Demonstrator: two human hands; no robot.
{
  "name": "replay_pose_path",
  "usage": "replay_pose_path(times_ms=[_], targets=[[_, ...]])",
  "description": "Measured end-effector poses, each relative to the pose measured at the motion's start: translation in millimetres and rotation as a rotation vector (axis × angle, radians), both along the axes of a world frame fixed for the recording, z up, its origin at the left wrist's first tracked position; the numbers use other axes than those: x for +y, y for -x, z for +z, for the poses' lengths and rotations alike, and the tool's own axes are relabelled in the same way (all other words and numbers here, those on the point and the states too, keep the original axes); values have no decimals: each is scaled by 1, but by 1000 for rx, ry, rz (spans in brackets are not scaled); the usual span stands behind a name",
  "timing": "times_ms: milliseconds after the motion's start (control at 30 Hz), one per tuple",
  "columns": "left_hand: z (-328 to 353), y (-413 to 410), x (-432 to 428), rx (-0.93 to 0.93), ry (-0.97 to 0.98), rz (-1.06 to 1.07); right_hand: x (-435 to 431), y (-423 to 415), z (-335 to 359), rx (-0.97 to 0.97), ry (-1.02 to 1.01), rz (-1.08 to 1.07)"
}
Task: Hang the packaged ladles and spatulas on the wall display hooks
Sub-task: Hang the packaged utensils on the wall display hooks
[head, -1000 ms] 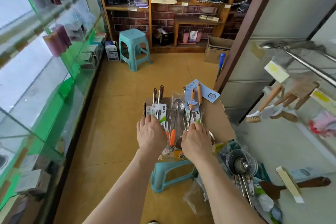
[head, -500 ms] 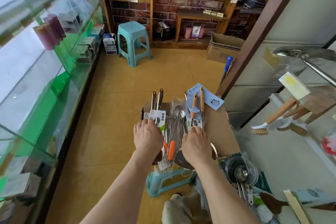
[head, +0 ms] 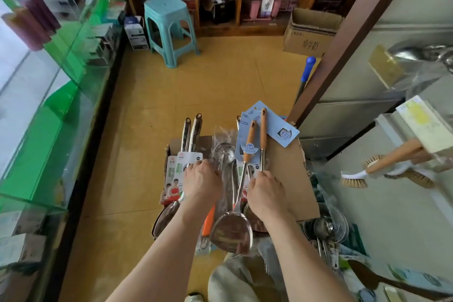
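While your left hand (head: 202, 184) grips carded steel ladles (head: 196, 130), your right hand (head: 266, 193) curls round glossy, wood-handled spatulas (head: 231, 231).

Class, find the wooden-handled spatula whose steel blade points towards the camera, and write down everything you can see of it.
The spatula has a light wooden handle with a hole near its tip, a blue label round the handle, a thin steel shaft and a broad, shiny steel blade. It lies lengthwise on the pile of packaged utensils, handle away from the camera, with its shaft between the left hand and the right hand. The right hand's curled fingers reach the shaft, but any grip is hidden.
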State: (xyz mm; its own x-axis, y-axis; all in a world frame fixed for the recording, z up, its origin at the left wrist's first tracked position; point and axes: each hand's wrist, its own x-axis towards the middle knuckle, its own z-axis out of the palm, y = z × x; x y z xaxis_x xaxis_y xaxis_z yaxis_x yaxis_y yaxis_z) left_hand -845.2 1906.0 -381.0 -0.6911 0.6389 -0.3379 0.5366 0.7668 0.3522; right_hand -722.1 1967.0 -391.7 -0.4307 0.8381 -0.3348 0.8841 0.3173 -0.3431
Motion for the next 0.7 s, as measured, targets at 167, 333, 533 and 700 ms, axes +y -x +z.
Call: replay_pose_path(times_ms=[167, 333, 533, 700], targets=[[-19, -12, 43, -35, 63, -32, 42, -12, -18, -41, 46, -35], [-37, -12, 79, -57, 89, -11, 87, -9, -37, -47, 76, -46], [-42, -2, 124, -62, 40, -19, 146, 13, -42, 50, 53, -50], [-49, 6, 152, -35, 37, -65, 176, 27, -46, 97, 46, -19]])
